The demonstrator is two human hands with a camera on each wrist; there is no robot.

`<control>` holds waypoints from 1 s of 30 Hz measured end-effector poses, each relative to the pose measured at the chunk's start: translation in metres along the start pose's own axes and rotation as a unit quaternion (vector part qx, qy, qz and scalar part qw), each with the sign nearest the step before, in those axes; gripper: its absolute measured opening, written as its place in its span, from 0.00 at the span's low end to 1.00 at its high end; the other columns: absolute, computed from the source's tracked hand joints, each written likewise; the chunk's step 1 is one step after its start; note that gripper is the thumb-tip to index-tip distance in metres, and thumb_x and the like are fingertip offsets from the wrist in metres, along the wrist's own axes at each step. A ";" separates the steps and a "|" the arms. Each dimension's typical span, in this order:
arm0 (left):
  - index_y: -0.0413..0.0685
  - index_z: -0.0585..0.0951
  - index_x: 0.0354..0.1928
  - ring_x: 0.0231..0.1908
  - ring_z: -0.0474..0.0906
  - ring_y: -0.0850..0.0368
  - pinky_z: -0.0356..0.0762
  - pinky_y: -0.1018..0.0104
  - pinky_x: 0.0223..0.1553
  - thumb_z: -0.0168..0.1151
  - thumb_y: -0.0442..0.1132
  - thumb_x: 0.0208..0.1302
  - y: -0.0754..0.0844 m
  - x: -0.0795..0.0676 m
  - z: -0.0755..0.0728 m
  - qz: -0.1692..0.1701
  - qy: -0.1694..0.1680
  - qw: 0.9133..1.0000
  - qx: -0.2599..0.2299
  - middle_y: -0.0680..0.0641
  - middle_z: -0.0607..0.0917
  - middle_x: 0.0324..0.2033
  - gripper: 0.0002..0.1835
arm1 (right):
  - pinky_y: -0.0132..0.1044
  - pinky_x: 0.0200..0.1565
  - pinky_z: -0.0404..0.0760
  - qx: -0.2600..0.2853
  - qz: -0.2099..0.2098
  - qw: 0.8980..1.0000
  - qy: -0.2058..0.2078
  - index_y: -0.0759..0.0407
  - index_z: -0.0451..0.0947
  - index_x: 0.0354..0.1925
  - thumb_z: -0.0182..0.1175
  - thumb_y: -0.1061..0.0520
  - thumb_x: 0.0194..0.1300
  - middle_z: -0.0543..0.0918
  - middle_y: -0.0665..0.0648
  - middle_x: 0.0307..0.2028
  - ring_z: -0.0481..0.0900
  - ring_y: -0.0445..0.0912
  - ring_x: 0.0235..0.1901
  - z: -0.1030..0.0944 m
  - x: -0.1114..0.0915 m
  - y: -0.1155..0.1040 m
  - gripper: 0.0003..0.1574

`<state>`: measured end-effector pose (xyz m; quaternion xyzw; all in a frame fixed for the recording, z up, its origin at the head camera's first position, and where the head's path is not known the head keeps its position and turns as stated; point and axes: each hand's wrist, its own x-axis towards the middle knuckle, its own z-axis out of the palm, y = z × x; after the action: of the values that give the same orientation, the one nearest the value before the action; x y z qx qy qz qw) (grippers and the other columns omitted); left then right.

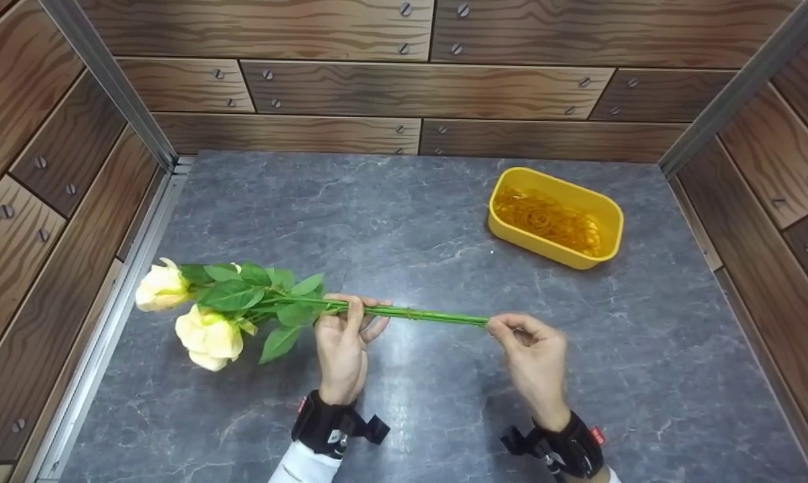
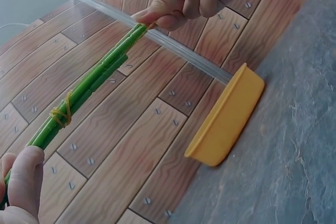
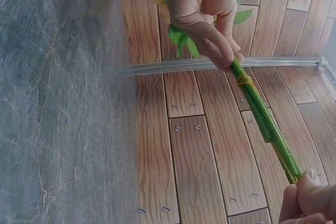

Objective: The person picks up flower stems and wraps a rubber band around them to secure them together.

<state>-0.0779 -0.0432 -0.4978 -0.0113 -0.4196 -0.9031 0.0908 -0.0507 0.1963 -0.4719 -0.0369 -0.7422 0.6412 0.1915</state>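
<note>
Cream-yellow roses (image 1: 209, 337) with green leaves lie sideways above the table, blooms to the left. My left hand (image 1: 342, 345) pinches their green stems (image 1: 437, 315) between thumb and fingers just below the leaves. At the cut ends, my right hand (image 1: 535, 359) pinches the stems with thumb and forefinger. A yellow rubber band (image 2: 62, 111) is wound around the stems near the left thumb, as the left wrist view shows. By the right fingertips a thin yellowish strand runs along the stem ends; what it is, I cannot tell.
A yellow tub (image 1: 557, 251) with many rubber bands (image 1: 541, 215) stands at the back right of the grey marbled table (image 1: 350, 215). Wood-patterned walls (image 1: 431, 87) with metal corner rails (image 1: 112, 80) enclose the left, back and right.
</note>
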 end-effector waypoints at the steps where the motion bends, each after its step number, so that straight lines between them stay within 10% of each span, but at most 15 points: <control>1: 0.51 0.76 0.41 0.44 0.92 0.58 0.92 0.59 0.52 0.54 0.37 0.82 0.000 0.000 0.001 0.005 -0.001 1.000 0.005 0.53 0.90 0.39 0.06 | 0.25 0.09 0.59 -0.004 -0.008 1.000 0.004 0.75 0.86 0.35 0.71 0.74 0.62 0.87 0.44 0.22 0.63 0.29 0.11 0.000 0.000 0.000 0.02; 19: 0.50 0.78 0.39 0.45 0.92 0.55 0.92 0.53 0.52 0.54 0.36 0.82 -0.006 -0.011 0.018 0.046 0.034 0.998 0.034 0.52 0.90 0.38 0.08 | 0.25 0.11 0.53 -0.106 -0.084 0.986 0.101 0.60 0.91 0.28 0.83 0.66 0.50 0.90 0.61 0.22 0.55 0.29 0.11 0.006 -0.005 0.008 0.08; 30: 0.49 0.78 0.40 0.46 0.92 0.53 0.91 0.51 0.53 0.54 0.35 0.82 -0.010 -0.012 0.021 0.049 0.025 0.998 0.031 0.50 0.91 0.39 0.07 | 0.24 0.11 0.57 -0.139 -0.170 0.972 0.080 0.58 0.91 0.29 0.83 0.67 0.49 0.88 0.56 0.20 0.60 0.31 0.12 0.018 -0.005 0.011 0.10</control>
<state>-0.0686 -0.0189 -0.4928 -0.0067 -0.4437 -0.8843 0.1456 -0.0536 0.1799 -0.4854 0.0127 -0.8019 0.4847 0.3491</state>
